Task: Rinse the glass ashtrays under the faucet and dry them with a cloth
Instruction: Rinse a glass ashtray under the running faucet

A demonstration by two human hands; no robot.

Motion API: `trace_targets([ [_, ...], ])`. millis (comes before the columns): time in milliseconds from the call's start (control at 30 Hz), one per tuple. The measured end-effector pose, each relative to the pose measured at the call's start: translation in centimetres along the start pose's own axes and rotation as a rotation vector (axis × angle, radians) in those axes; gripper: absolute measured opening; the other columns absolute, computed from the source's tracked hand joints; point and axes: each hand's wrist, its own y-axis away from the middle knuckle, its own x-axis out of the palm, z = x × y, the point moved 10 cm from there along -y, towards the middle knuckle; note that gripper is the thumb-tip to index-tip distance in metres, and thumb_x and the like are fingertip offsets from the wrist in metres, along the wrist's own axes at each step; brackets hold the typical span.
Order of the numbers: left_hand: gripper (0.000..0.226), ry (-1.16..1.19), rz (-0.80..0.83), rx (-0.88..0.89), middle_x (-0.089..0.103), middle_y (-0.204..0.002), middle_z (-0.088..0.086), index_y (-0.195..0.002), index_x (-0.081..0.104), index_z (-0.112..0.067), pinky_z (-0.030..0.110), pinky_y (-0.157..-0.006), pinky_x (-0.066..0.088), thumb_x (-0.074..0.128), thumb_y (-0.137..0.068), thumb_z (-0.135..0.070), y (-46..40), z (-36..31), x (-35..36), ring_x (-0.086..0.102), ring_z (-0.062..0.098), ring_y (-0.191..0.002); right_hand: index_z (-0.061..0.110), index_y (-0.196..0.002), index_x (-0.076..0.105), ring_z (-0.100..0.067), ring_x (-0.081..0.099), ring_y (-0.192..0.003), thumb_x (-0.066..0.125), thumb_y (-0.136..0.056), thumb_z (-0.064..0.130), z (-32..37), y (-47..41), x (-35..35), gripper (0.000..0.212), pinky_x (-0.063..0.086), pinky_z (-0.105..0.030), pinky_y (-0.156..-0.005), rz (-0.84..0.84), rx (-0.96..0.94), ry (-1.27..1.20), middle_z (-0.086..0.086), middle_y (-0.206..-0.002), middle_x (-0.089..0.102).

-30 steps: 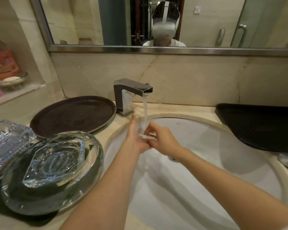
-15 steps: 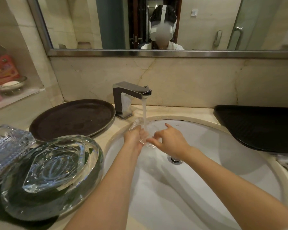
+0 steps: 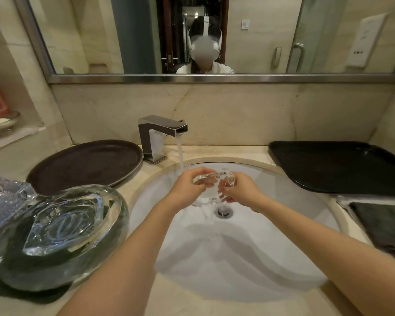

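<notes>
A small clear glass ashtray (image 3: 211, 181) is held over the white sink (image 3: 271, 236), just right of the water stream running from the chrome faucet (image 3: 160, 133). My left hand (image 3: 187, 188) grips its left side and my right hand (image 3: 240, 189) grips its right side, fingers curled round the glass. A large oval glass ashtray (image 3: 62, 229) lies on a dark mat at the left. Beside it, at the far left edge, sits another cut-glass ashtray (image 3: 5, 199). A dark grey cloth (image 3: 383, 226) lies on the counter at the right.
A round brown tray (image 3: 87, 165) sits left of the faucet. A black rectangular tray (image 3: 342, 167) is on the counter at the back right. A mirror runs along the wall behind. A niche at the far left holds a soap dish (image 3: 0, 123).
The ashtray has come out from directly under the stream and now sits slightly to its right, and both hands have turned it. The camera view has tilted down a little.
</notes>
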Motion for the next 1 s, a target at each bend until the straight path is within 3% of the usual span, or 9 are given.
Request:
trace_targets([
  [167, 0.039, -0.815, -0.088, 0.355, 0.063, -0.112, 0.003, -0.123, 0.054, -0.02, 0.04, -0.072, 0.051, 0.048, -0.089, -0.001, 2.4, -4.6, 0.6, 0.061, 0.027, -0.092, 0.013, -0.115, 0.063, -0.03, 0.064, -0.088, 0.053, -0.081, -0.007, 5.2, 4.3, -3.0, 0.041, 0.052, -0.043, -0.075, -0.291, -0.512, 0.491, -0.01, -0.104, 0.068],
  [267, 0.051, -1.032, -0.14, 0.609, 0.069, -0.102, 0.008, -0.117, 0.058, -0.011, 0.036, -0.038, 0.049, 0.076, -0.07, -0.004, 4.8, -5.9, 1.8, 0.064, 0.032, -0.055, 0.006, -0.108, 0.063, -0.036, 0.066, -0.073, 0.063, -0.069, -0.013, 6.4, 7.0, -2.8, 0.043, 0.055, -0.043, -0.055, -0.323, -0.686, 0.71, -0.013, -0.105, 0.067],
  [333, 0.06, -1.083, -0.122, 0.686, 0.07, -0.098, 0.009, -0.114, 0.06, -0.009, 0.028, -0.03, 0.043, 0.084, -0.059, -0.003, 5.4, -6.0, 2.4, 0.06, 0.029, -0.044, 0.003, -0.102, 0.063, -0.035, 0.065, -0.067, 0.068, -0.064, -0.015, 6.9, 8.4, -2.8, 0.042, 0.053, -0.038, -0.048, -0.331, -0.736, 0.791, -0.015, -0.101, 0.067],
  [433, 0.058, -1.064, -0.064, 0.671, 0.067, -0.105, 0.011, -0.117, 0.061, -0.007, 0.029, -0.035, 0.044, 0.08, -0.062, 0.002, 6.0, -6.1, 3.2, 0.062, 0.031, -0.051, 0.002, -0.104, 0.061, -0.036, 0.065, -0.07, 0.065, -0.069, -0.014, 6.6, 9.9, -2.7, 0.04, 0.052, -0.037, -0.048, -0.287, -0.72, 0.835, -0.017, -0.104, 0.065],
  [533, 0.047, -1.006, -0.035, 0.583, 0.063, -0.116, 0.009, -0.126, 0.056, -0.012, 0.037, -0.051, 0.048, 0.064, -0.08, -0.001, 6.3, -6.1, 3.8, 0.064, 0.038, -0.067, 0.008, -0.122, 0.051, -0.038, 0.061, -0.084, 0.05, -0.087, -0.003, 5.2, 10.4, -3.0, 0.037, 0.05, -0.044, -0.067, -0.236, -0.609, 0.851, -0.013, -0.121, 0.057],
  [633, 0.029, -0.904, 0.009, 0.441, 0.061, -0.113, 0.002, -0.118, 0.053, -0.019, 0.038, -0.068, 0.049, 0.049, -0.091, -0.009, 6.0, -5.8, 4.4, 0.063, 0.031, -0.087, 0.01, -0.121, 0.047, -0.036, 0.059, -0.086, 0.045, -0.091, 0.003, 3.9, 11.1, -3.9, 0.031, 0.048, -0.045, -0.073, -0.212, -0.501, 0.781, -0.013, -0.111, 0.06],
  [800, 0.012, -0.252, 0.142, 0.042, 0.07, -0.085, 0.003, -0.089, 0.051, -0.019, 0.023, -0.049, 0.049, 0.054, -0.089, -0.008, 4.8, -6.1, 7.0, 0.066, 0.018, -0.051, 0.011, -0.13, 0.039, -0.025, 0.062, -0.08, 0.045, -0.095, 0.013, 0.5, 11.9, -9.3, 0.035, 0.053, -0.036, -0.071, -0.275, -0.163, 0.437, -0.014, -0.102, 0.066],
  [900, 0.003, -0.133, 0.138, -0.071, 0.069, -0.073, 0.002, -0.089, 0.052, -0.012, 0.016, -0.038, 0.038, 0.052, -0.09, -0.009, 3.7, -8.0, 9.5, 0.052, 0.011, -0.033, 0.011, -0.131, 0.041, -0.012, 0.06, -0.065, 0.047, -0.094, 0.012, -1.9, 12.9, -12.6, 0.037, 0.043, -0.018, -0.047, -0.303, 0.038, 0.234, -0.008, -0.101, 0.067],
  [1000, 0.01, -0.056, 0.144, -0.155, 0.064, -0.074, 0.004, -0.098, 0.052, -0.01, 0.016, -0.038, 0.033, 0.051, -0.094, -0.019, 2.2, -9.6, 12.7, 0.042, 0.009, -0.038, 0.01, -0.123, 0.049, -0.015, 0.058, -0.059, 0.052, -0.091, 0.009, -4.5, 14.3, -15.8, 0.032, 0.042, -0.021, -0.048, -0.309, 0.213, 0.001, -0.007, -0.095, 0.067],
])
